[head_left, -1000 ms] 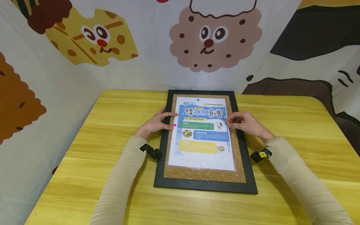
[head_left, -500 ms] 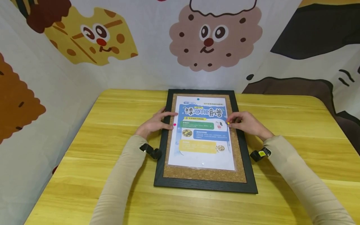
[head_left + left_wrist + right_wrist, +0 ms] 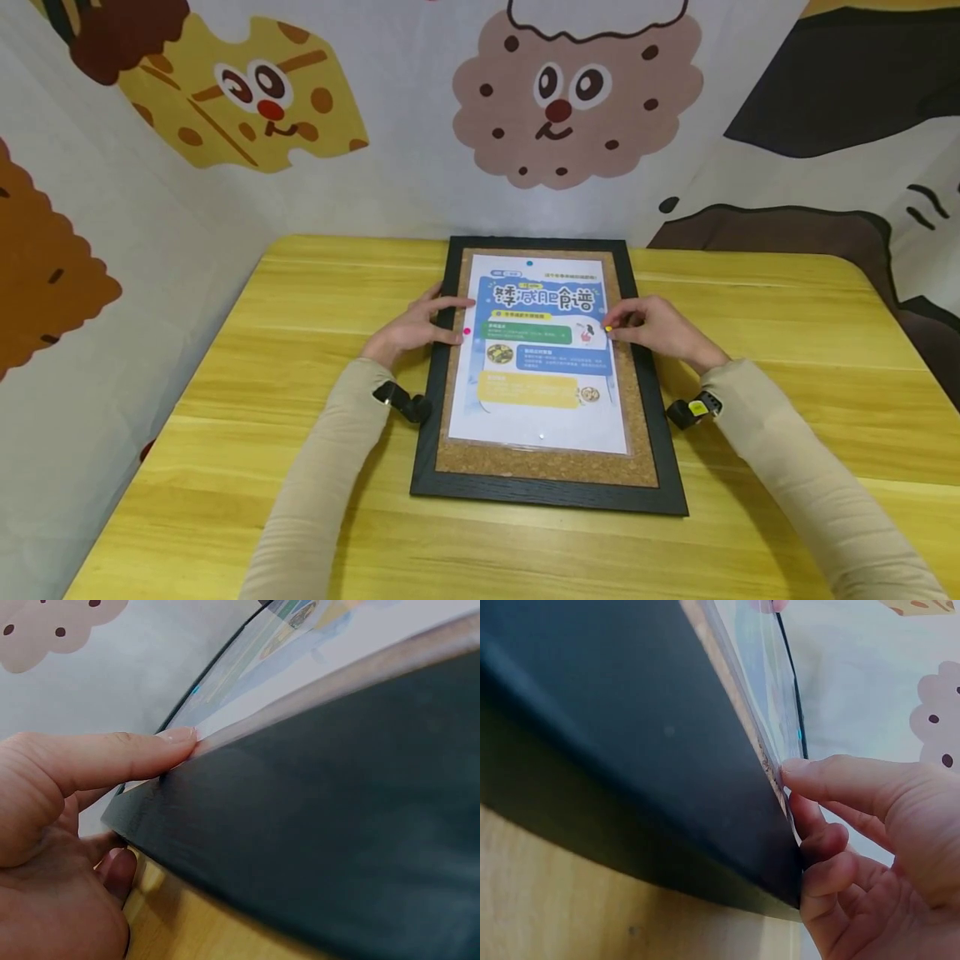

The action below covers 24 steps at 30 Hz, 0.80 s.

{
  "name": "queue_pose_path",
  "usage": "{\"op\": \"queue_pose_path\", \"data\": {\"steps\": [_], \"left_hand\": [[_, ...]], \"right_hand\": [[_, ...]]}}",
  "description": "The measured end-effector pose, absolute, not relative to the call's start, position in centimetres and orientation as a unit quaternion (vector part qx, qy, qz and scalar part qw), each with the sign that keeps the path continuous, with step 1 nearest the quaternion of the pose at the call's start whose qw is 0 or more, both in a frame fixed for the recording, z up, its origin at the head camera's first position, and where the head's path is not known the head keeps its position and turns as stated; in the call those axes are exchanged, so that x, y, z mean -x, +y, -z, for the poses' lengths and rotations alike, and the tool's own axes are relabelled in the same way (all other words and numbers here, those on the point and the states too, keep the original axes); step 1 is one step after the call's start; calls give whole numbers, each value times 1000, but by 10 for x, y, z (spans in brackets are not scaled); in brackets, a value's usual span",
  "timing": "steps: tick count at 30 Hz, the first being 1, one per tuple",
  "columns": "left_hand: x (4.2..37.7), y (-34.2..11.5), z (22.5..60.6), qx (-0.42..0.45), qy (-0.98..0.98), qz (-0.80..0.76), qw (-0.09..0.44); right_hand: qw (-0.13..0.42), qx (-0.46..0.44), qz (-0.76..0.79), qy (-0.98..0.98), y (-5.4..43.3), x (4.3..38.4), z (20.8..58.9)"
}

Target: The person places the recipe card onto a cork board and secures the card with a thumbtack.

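A cork pinboard (image 3: 547, 468) is laid flat on a yellow wood-grain table (image 3: 255, 350), its crumbly brown surface bordered by a wide, matt black frame (image 3: 547, 493) in which a fine grain can be seen. On the cork, near its middle, a rectangular printed sheet (image 3: 538, 356) is held, edged by a smooth, clear plastic margin; rounded green, blue and yellow panels are printed on it below large Chinese characters. Small round-headed pins are set about its edges: a teal pin (image 3: 529, 263) at the top, a pink pin (image 3: 467, 331) at the left and a whitish pin (image 3: 542, 436) at the bottom. At the right edge a yellow pin (image 3: 607, 328) is pinched between the thumb and forefinger of the right hand (image 3: 660, 329), the remaining fingers being curled (the pin itself is hidden in the right wrist view). The left hand (image 3: 408, 332) is spread loosely across the frame, nothing being gripped; the sheet's left edge is touched by its straight forefinger, and the thumb is rested just beside the pink pin. Both forearms are covered by wrinkled beige sleeves (image 3: 315, 475). Behind the table, white fabric (image 3: 405, 200) is hung, printed with an angular, holed cartoon cheese (image 3: 168, 117) and a scalloped pink biscuit (image 3: 577, 158).
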<state>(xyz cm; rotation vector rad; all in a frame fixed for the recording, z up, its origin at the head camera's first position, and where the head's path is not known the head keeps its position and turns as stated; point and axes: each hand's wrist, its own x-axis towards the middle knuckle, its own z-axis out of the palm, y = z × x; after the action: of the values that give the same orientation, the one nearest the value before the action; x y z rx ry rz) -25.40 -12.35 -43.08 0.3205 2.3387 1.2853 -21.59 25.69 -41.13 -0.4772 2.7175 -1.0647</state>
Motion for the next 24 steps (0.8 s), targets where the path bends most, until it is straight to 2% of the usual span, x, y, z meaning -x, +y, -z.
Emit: {"op": "queue_pose_path", "data": {"steps": [24], "left_hand": [[254, -124, 431, -117, 846, -468, 229]], "right_hand": [[73, 157, 389, 905, 262, 212, 416]]}}
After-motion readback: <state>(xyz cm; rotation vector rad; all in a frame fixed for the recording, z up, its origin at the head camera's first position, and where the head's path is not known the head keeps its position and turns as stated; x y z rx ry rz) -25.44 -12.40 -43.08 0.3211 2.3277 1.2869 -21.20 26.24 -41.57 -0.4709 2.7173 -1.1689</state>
